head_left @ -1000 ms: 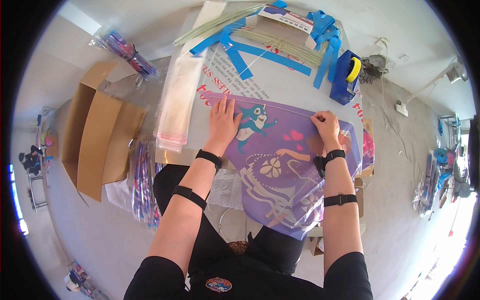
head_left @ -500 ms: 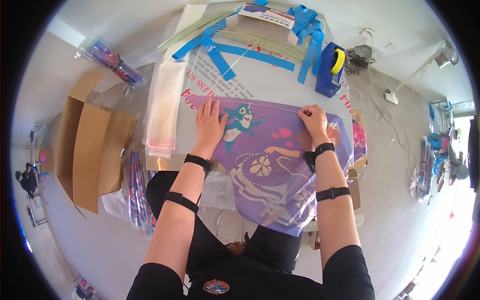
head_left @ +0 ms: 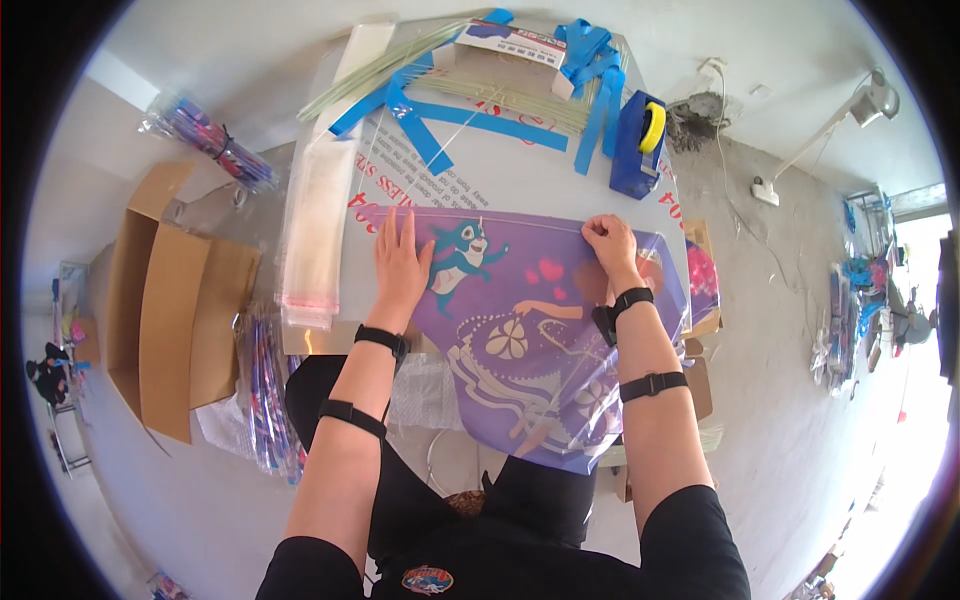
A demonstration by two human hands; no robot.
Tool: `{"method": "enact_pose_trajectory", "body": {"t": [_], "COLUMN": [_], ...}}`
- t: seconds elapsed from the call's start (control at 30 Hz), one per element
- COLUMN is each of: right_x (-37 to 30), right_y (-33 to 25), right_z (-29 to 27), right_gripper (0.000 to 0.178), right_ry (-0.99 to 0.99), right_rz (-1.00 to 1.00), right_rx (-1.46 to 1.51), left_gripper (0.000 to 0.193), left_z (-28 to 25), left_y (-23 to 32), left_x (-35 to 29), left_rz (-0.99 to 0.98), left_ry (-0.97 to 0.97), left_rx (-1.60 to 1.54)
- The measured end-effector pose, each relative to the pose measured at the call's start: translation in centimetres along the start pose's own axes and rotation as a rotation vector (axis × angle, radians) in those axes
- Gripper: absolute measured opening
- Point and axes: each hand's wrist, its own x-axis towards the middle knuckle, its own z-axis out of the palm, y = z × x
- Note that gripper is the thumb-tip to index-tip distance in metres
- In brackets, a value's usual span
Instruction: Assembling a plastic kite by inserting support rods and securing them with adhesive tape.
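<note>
A purple printed sheet (head_left: 500, 290), thin and shiny, lies across the table with cartoon figures on it; its lower part hangs over the near edge toward my lap. Along its far edge runs a thin pale rod (head_left: 500, 220). My left hand (head_left: 402, 265) rests flat on the sheet's left part, fingers spread and tips by that far edge. At the right, my right hand (head_left: 610, 245) has its fingers pinched together at the far edge, by the end of the rod. Whether the rod is also between those fingers is hidden.
Blue ribbon strips (head_left: 490, 122), thin pale sticks (head_left: 385, 70) and an open small box (head_left: 512, 45) lie at the table's far side. A blue tape dispenser (head_left: 632, 165) stands far right. Clear plastic sleeves (head_left: 318, 230) lie left, beside a cardboard carton (head_left: 170, 310) off the table.
The whole view has shifted slightly, with the table contents a little further left and lower. Both hands keep nearly the same places on the sheet.
</note>
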Motion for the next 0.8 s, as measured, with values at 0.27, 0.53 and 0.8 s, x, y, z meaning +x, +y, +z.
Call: {"method": "enact_pose_trajectory", "body": {"t": [0.27, 0.53, 0.8], "right_x": [0.1, 1.5, 3.2], "right_y": [1.1, 1.6, 0.8], "right_z": [-0.2, -1.7, -3.3], "right_gripper": [0.012, 0.011, 0.011], "right_ry": [-0.082, -0.185, 0.033], "right_rz": [0.083, 0.227, 0.172], "right_rx": [0.125, 0.444, 0.224], "left_gripper": [0.066, 0.058, 0.056], "left_z": [-1.8, -2.2, -2.2], "left_y": [-0.1, 0.5, 0.4], "left_x": [-6.1, -6.2, -6.3], "left_rz": [-0.282, -0.296, -0.289], "left_ry": [-0.128, -0.087, -0.051], "left_rx": [0.148, 0.1, 0.033]}}
